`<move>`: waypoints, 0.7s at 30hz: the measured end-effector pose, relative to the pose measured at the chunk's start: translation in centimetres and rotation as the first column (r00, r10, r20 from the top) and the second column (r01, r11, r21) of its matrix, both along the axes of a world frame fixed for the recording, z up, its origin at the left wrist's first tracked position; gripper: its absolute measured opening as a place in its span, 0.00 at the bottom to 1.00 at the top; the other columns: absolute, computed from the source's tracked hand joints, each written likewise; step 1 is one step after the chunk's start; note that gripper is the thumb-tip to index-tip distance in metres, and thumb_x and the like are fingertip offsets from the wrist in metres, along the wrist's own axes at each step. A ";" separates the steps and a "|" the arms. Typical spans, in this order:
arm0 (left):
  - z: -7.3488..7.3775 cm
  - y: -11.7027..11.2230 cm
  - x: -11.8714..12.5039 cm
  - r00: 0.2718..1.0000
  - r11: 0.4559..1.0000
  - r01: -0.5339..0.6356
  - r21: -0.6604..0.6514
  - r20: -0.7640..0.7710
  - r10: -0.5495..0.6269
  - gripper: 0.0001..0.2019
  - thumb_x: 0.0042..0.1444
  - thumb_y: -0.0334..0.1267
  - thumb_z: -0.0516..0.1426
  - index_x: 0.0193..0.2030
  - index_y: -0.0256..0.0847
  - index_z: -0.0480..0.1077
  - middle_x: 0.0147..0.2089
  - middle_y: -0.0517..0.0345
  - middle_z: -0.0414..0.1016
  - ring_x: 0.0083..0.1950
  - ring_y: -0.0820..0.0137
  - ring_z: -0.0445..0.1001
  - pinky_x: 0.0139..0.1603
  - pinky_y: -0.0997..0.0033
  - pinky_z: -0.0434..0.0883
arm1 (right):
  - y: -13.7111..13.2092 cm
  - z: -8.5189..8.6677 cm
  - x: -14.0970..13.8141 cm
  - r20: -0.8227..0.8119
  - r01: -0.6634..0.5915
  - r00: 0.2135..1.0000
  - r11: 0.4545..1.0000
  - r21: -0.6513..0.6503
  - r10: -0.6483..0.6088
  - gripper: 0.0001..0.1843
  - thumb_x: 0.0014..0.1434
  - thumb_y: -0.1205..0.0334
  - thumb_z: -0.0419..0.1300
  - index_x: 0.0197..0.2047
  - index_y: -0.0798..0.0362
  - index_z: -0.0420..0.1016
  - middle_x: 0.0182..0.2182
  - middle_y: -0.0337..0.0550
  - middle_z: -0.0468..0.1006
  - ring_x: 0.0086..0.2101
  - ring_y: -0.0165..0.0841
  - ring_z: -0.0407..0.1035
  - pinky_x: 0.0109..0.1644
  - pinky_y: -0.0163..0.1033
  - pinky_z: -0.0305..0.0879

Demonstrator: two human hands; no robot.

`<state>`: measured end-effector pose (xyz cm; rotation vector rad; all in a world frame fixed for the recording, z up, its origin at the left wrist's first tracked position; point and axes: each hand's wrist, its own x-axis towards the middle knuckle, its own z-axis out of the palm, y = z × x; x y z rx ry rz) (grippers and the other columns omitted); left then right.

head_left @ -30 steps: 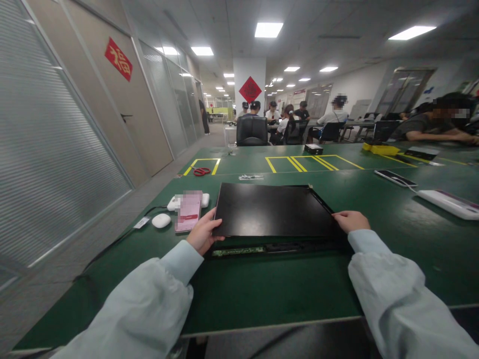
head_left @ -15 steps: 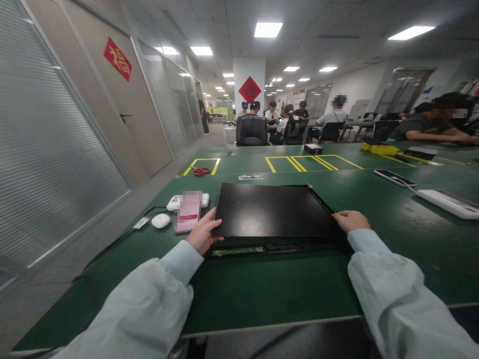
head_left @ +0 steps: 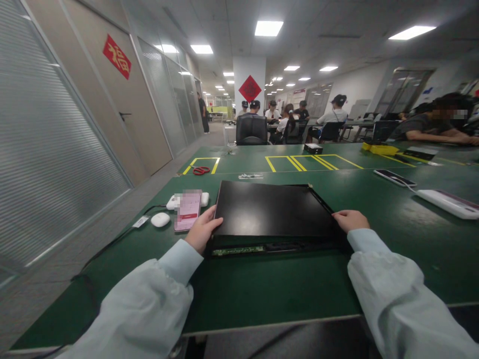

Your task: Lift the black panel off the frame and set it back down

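Observation:
A flat black display panel (head_left: 275,209) lies tilted over a shallow black frame (head_left: 322,199) on the table in front of me. Along the frame's near side, a green circuit board strip (head_left: 237,251) shows below the panel's edge. My left hand (head_left: 202,229) grips the panel's left edge, thumb on top and the other fingers mostly hidden at the side and beneath. At the right, my right hand (head_left: 351,220) pinches the frame's right edge between thumb and fingers. Its fingertips are partly hidden, and whether they also touch the panel I cannot tell.
Left of the panel lie a pink-screened phone (head_left: 188,212), a white rounded case (head_left: 160,220) and a black cable (head_left: 112,243). Red scissors (head_left: 201,170) and a small clear packet (head_left: 250,176) lie beyond. A white power bank (head_left: 447,203) and another phone (head_left: 394,177) are at right. Several people sit farther back.
The left hand's fingertips, visible under the panel's near left corner before, are now out of sight. The panel's left side has shifted very slightly; the right hand stays put.

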<state>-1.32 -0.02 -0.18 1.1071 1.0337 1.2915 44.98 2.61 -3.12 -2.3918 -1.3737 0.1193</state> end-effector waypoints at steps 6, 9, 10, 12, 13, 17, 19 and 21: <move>-1.5 1.3 -1.7 0.825 0.984 -0.109 0.138 -0.539 0.167 0.20 0.39 0.36 0.68 0.43 0.41 0.79 0.64 0.45 0.66 0.72 0.46 0.56 0.72 0.50 0.52 | 0.2 -0.4 0.3 0.001 0.004 1.000 0.999 0.035 -0.004 0.13 0.51 0.58 0.60 0.35 0.47 0.87 0.36 0.48 0.84 0.36 0.43 0.77 0.38 0.40 0.70; -1.9 1.4 -1.8 0.780 0.990 -0.091 0.108 -0.610 0.139 0.20 0.37 0.37 0.68 0.41 0.39 0.78 0.63 0.42 0.65 0.71 0.44 0.57 0.73 0.49 0.50 | 0.2 -0.3 0.3 -0.039 0.007 0.999 1.000 0.028 -0.006 0.14 0.51 0.58 0.60 0.35 0.48 0.87 0.38 0.49 0.84 0.38 0.45 0.77 0.39 0.42 0.70; -2.0 1.3 -1.8 0.770 0.991 -0.092 0.100 -0.624 0.134 0.20 0.36 0.38 0.68 0.40 0.38 0.78 0.63 0.42 0.65 0.71 0.43 0.57 0.73 0.49 0.49 | 0.1 -0.3 0.2 -0.055 0.007 0.998 1.000 0.024 -0.006 0.14 0.51 0.58 0.59 0.36 0.49 0.87 0.39 0.49 0.84 0.39 0.45 0.77 0.40 0.42 0.70; -2.0 1.3 -1.7 0.753 0.992 -0.095 0.088 -0.645 0.130 0.19 0.36 0.38 0.67 0.39 0.38 0.77 0.64 0.40 0.65 0.71 0.43 0.57 0.73 0.50 0.49 | 0.1 -0.1 0.1 -0.088 0.013 0.996 1.000 0.021 -0.011 0.15 0.51 0.58 0.60 0.36 0.50 0.87 0.39 0.50 0.84 0.40 0.46 0.77 0.41 0.43 0.70; -2.0 1.3 -1.7 0.747 0.992 -0.095 0.084 -0.653 0.127 0.19 0.37 0.38 0.67 0.39 0.38 0.77 0.64 0.40 0.65 0.71 0.43 0.57 0.73 0.51 0.49 | 0.0 0.0 0.1 -0.106 0.019 0.994 1.000 0.022 -0.016 0.15 0.51 0.59 0.60 0.36 0.50 0.87 0.39 0.49 0.84 0.40 0.46 0.77 0.42 0.43 0.70; -2.3 1.5 -1.6 0.739 0.990 -0.100 0.096 -0.660 0.138 0.17 0.39 0.38 0.66 0.39 0.39 0.76 0.63 0.41 0.67 0.71 0.45 0.58 0.73 0.52 0.49 | 0.0 0.1 0.1 -0.185 0.034 0.982 0.999 0.038 -0.026 0.13 0.50 0.59 0.61 0.35 0.51 0.86 0.39 0.48 0.84 0.41 0.44 0.76 0.44 0.41 0.69; -2.5 1.7 -1.7 0.747 0.990 -0.102 0.099 -0.649 0.142 0.16 0.39 0.38 0.66 0.38 0.39 0.76 0.63 0.41 0.67 0.71 0.45 0.58 0.73 0.52 0.49 | 0.1 0.0 0.2 -0.218 0.035 0.976 0.998 0.056 -0.022 0.12 0.49 0.60 0.61 0.33 0.51 0.86 0.38 0.48 0.84 0.40 0.43 0.76 0.43 0.41 0.69; -2.7 1.8 -1.9 0.767 0.990 -0.102 0.099 -0.626 0.141 0.17 0.38 0.38 0.66 0.38 0.39 0.77 0.62 0.42 0.68 0.71 0.45 0.59 0.73 0.53 0.49 | 0.2 -0.1 0.4 -0.240 0.031 0.971 0.997 0.073 -0.013 0.11 0.48 0.60 0.62 0.31 0.51 0.85 0.37 0.48 0.84 0.39 0.43 0.76 0.42 0.40 0.69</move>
